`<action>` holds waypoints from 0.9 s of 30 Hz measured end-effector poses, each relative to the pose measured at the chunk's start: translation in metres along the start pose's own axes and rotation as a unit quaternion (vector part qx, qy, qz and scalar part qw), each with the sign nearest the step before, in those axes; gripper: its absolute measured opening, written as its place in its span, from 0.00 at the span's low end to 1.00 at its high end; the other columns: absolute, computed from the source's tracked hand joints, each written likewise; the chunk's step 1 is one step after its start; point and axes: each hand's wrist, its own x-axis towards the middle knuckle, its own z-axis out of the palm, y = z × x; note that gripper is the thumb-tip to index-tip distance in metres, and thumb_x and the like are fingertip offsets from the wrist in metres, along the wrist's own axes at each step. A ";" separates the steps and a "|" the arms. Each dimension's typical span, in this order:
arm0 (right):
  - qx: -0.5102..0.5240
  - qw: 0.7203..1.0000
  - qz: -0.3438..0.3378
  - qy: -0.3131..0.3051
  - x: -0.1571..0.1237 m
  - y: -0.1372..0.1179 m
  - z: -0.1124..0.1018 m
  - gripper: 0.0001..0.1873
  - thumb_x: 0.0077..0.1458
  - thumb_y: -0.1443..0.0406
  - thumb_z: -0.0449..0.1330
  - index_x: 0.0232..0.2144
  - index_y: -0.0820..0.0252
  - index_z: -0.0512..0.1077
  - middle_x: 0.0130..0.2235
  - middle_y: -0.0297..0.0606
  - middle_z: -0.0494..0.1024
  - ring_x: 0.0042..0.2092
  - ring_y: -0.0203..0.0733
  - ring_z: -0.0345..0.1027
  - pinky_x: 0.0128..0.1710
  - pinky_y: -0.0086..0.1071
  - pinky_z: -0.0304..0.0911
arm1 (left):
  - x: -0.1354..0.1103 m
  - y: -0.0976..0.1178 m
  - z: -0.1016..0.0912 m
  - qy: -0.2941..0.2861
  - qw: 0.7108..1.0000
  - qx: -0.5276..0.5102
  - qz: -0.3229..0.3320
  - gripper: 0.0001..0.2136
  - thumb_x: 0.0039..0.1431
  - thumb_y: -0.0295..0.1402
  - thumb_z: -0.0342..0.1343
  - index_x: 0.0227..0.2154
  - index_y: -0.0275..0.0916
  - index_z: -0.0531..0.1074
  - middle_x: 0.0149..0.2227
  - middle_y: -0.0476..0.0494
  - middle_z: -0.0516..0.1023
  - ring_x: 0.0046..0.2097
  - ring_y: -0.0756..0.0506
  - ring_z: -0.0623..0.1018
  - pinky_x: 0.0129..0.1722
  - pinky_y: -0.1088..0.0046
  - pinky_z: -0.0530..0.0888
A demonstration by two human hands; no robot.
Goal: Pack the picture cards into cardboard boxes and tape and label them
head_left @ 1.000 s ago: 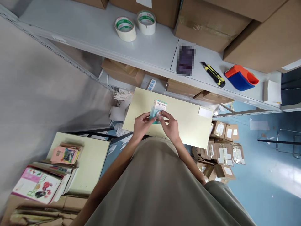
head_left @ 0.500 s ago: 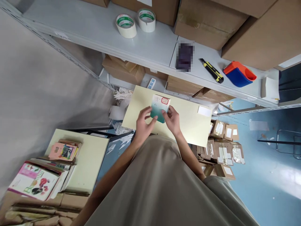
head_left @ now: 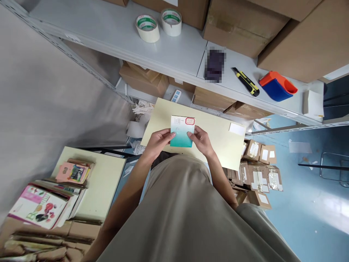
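Note:
Between my hands is a small book point(head_left: 182, 135), white at the top and fading to teal at the bottom, with a red-framed stamp in its upper right corner. My left hand point(head_left: 160, 141) pinches its left edge, thumb on top of the cover. On the opposite edge my right hand point(head_left: 202, 139) grips it the same way, the fingers partly hidden underneath. The book is held over a pale yellow tabletop point(head_left: 218, 145), its printed side facing up. A white paper slip point(head_left: 236, 128) lies on that tabletop to the right.
A grey shelf point(head_left: 174, 54) ahead carries tape rolls point(head_left: 147, 28), a box cutter point(head_left: 245, 82), a red-and-blue holder point(head_left: 278, 86) and cardboard boxes point(head_left: 245, 27). Books point(head_left: 40, 207) are stacked on a side table at lower left. Taped cartons point(head_left: 257, 174) sit on the blue floor at right.
The book has been turned straighter and brought slightly nearer my body. My left hand has shifted left and closed on its edge, where its fingers were looser before.

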 end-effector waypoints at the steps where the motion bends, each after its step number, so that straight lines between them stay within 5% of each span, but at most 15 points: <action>1: -0.004 1.000 -0.002 0.003 0.000 0.002 0.000 0.34 0.55 0.37 0.77 0.53 0.51 0.82 0.47 0.39 0.89 0.47 0.50 0.82 0.48 0.41 0.80 | -0.001 0.000 0.000 0.002 1.000 0.009 0.008 0.35 0.49 0.63 0.79 0.50 0.38 0.89 0.45 0.37 0.90 0.42 0.39 0.85 0.41 0.65 0.81; 5: -0.029 0.999 -0.003 0.022 0.001 0.011 0.001 0.38 0.56 0.34 0.75 0.55 0.53 0.80 0.48 0.41 0.89 0.45 0.48 0.82 0.43 0.38 0.79 | -0.006 0.003 0.001 0.008 0.998 0.050 0.043 0.34 0.55 0.63 0.76 0.50 0.36 0.88 0.41 0.40 0.89 0.37 0.44 0.81 0.35 0.71 0.76; 9: -0.062 0.998 -0.007 0.031 0.002 0.020 -0.002 0.39 0.59 0.33 0.72 0.56 0.53 0.80 0.49 0.42 0.89 0.46 0.48 0.82 0.43 0.38 0.80 | -0.011 0.006 0.007 -0.003 0.996 0.045 0.076 0.32 0.57 0.61 0.76 0.49 0.35 0.88 0.43 0.39 0.89 0.40 0.42 0.83 0.40 0.69 0.78; 13: -0.119 0.992 -0.021 0.032 0.001 0.021 -0.005 0.40 0.63 0.32 0.68 0.60 0.54 0.78 0.55 0.48 0.88 0.53 0.54 0.84 0.52 0.45 0.83 | -0.012 0.004 0.012 0.010 0.996 0.034 0.078 0.33 0.54 0.61 0.77 0.48 0.36 0.88 0.46 0.37 0.90 0.43 0.39 0.85 0.43 0.66 0.81; 18: -0.243 0.958 -0.080 0.129 -0.011 0.013 0.003 0.36 0.70 0.37 0.65 0.67 0.51 0.77 0.69 0.50 0.81 0.67 0.59 0.79 0.64 0.55 0.80 | -0.009 -0.005 0.014 0.078 0.992 0.044 0.085 0.34 0.53 0.61 0.77 0.50 0.35 0.88 0.45 0.36 0.91 0.42 0.39 0.86 0.38 0.68 0.81; 24: -0.234 0.964 -0.069 0.106 -0.024 0.009 0.030 0.37 0.68 0.34 0.66 0.63 0.51 0.81 0.69 0.49 0.81 0.68 0.65 0.79 0.63 0.60 0.83 | -0.015 -0.008 0.028 0.116 0.980 0.092 0.131 0.28 0.58 0.54 0.75 0.52 0.36 0.88 0.45 0.41 0.91 0.45 0.38 0.89 0.45 0.65 0.86; 27: -0.216 0.968 -0.064 0.111 -0.024 0.008 0.040 0.35 0.64 0.36 0.70 0.60 0.52 0.82 0.59 0.46 0.87 0.61 0.59 0.83 0.60 0.53 0.84 | -0.022 -0.010 0.038 0.104 0.973 0.128 0.159 0.25 0.61 0.52 0.74 0.54 0.40 0.88 0.52 0.41 0.91 0.52 0.35 0.89 0.54 0.58 0.88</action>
